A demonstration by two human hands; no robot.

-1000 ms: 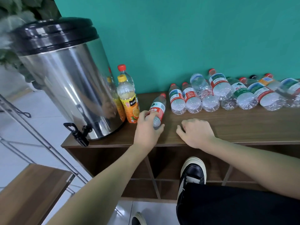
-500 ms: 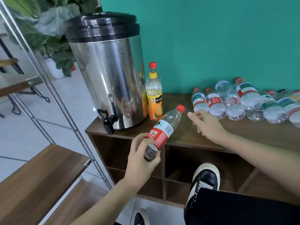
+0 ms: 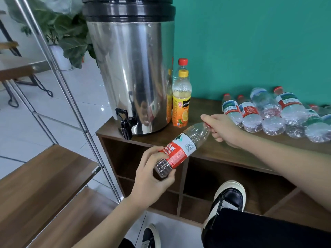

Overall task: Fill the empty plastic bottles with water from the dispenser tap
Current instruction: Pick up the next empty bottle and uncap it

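One empty bottle (image 3: 180,149) tilts off the desk's (image 3: 232,149) front edge: left fingers (image 3: 152,154) wrap its base, right fingers (image 3: 207,120) pinch its cap. Unscrewing comes next, I judge.

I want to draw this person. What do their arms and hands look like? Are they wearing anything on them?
Both arms are bare all the way up, with no sleeves in view. The left hand and right hand wear no gloves, and I can see no rings, watch or bracelets. Lower down, dark trousers and a black-and-white shoe show.
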